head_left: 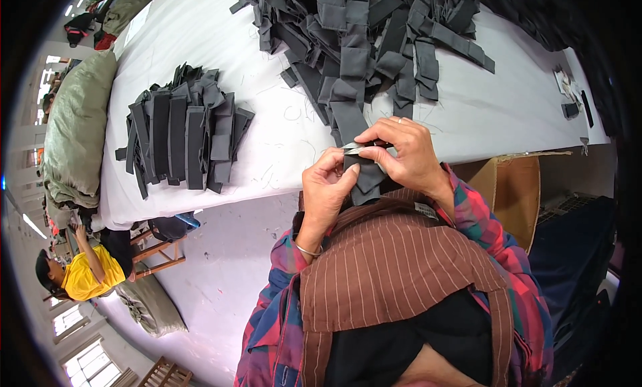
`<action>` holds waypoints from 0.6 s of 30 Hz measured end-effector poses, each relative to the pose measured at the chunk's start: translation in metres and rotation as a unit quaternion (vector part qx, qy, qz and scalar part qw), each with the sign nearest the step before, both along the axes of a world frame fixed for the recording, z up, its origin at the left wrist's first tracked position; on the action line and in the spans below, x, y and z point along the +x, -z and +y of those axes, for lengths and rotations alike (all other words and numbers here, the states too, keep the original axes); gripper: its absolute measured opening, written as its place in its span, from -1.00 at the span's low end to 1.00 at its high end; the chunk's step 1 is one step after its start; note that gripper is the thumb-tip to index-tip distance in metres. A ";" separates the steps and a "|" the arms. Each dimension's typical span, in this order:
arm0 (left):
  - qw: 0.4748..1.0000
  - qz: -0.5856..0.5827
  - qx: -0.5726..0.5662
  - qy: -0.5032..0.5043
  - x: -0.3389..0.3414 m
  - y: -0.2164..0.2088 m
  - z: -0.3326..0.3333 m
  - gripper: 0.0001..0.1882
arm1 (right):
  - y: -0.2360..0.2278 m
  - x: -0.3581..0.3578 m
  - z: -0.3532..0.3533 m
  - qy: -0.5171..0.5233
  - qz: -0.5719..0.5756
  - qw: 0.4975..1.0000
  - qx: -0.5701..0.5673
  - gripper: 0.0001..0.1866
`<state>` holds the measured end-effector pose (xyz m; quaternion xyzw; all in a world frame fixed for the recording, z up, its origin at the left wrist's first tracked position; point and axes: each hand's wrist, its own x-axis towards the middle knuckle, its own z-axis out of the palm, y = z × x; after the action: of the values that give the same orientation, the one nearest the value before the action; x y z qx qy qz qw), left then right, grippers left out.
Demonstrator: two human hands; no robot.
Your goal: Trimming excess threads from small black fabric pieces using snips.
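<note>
At the near edge of the table, my left hand (pixel 327 184) pinches a dark grey fabric strip (pixel 366 180) between thumb and fingers. My right hand (pixel 406 152) is closed round small thread snips (pixel 376 144) with a dark handle and pale metal blades, mostly hidden by the fingers. The blades lie across the strip just above my left thumb. From there a chain of folded grey strips (pixel 352 69) runs away from me into a large loose heap (pixel 304 43) of similar pieces. A stacked pile of cut strips (pixel 177 130) lies to the left.
A white-covered table (pixel 267 146) spreads before me. A stuffed green sack (pixel 79 126) lies along its left end. Below the right edge stands an open cardboard box (pixel 518 193). A person in a yellow top (pixel 93 273) works at the far left near a wooden stool (pixel 157 253).
</note>
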<state>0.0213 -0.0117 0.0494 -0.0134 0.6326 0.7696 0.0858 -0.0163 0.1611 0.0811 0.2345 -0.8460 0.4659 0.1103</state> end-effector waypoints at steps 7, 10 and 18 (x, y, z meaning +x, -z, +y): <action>0.998 -0.045 0.053 -0.005 0.001 -0.008 0.002 -0.91 | -0.003 0.003 0.004 -0.001 0.016 0.998 0.056 -0.87; 0.998 -0.042 0.047 0.005 0.002 -0.005 0.001 -0.89 | 0.005 0.005 0.005 0.011 0.016 0.999 0.034 -0.87; 0.979 0.116 -0.169 -0.007 0.004 -0.003 0.004 -0.85 | 0.026 0.013 -0.002 0.040 -0.232 0.949 -0.209 -0.58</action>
<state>0.0250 -0.0076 0.0526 0.0577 0.7589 0.6486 0.0029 -0.0032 0.1595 0.0546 0.0572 -0.7403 0.6694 -0.0241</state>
